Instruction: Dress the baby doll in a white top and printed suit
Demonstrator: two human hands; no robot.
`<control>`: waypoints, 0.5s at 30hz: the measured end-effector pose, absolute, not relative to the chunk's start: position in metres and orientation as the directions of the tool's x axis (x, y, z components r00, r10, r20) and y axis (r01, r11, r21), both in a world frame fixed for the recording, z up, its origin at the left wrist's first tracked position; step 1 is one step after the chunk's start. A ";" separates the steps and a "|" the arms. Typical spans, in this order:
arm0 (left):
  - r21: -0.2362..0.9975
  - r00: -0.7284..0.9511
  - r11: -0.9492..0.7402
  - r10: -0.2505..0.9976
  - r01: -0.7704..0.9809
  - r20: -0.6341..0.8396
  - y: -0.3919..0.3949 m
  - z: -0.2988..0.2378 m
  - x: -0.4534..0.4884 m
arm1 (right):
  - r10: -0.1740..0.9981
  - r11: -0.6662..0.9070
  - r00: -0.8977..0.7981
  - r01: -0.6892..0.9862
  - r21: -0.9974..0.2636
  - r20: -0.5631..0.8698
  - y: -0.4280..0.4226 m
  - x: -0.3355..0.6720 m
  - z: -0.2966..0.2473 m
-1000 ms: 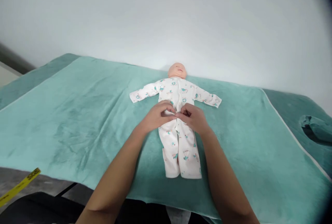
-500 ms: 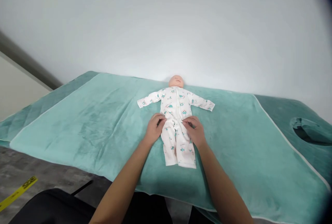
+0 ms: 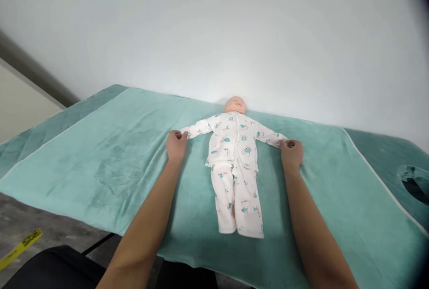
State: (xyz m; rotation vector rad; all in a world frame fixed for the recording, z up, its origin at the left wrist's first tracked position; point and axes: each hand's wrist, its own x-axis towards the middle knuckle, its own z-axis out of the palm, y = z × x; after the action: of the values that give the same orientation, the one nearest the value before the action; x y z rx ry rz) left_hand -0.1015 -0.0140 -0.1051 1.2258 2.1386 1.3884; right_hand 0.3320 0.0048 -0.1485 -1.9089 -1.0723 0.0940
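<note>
A baby doll [image 3: 235, 104] lies on its back on a green cover, its head toward the wall. It wears a white patterned top [image 3: 231, 141] and matching white trousers [image 3: 239, 202]. The sleeves stretch out to both sides, and the hem of the top overlaps the waist of the trousers. My left hand [image 3: 176, 144] pinches the cuff of the sleeve on the left. On the other side, my right hand [image 3: 291, 151] grips the end of the right sleeve between thumb and fingers. Both cuffs are partly hidden by my fingers.
The green cover [image 3: 110, 159] spreads over a long bed against a white wall [image 3: 214, 34]. A dark-rimmed hole [image 3: 415, 184] opens at the right end. Below on the left are a black seat [image 3: 56, 269] and yellow tape [image 3: 20, 248] on the grey floor.
Both hands have left the doll's waist and moved outward and up to the sleeve ends. The top's hem now lies flat over the trousers, which look straighter.
</note>
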 end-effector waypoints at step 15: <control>0.952 -0.725 -0.157 0.619 0.264 0.303 0.046 -0.127 -0.129 | 0.598 -0.127 0.617 0.703 -0.700 0.511 0.066 0.367 -0.168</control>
State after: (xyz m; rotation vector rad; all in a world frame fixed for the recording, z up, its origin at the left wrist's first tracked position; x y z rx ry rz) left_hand -0.1294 0.0464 -0.1265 1.0078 1.8464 1.9650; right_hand 0.3667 0.0659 -0.1680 -1.8124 -1.0511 -0.1273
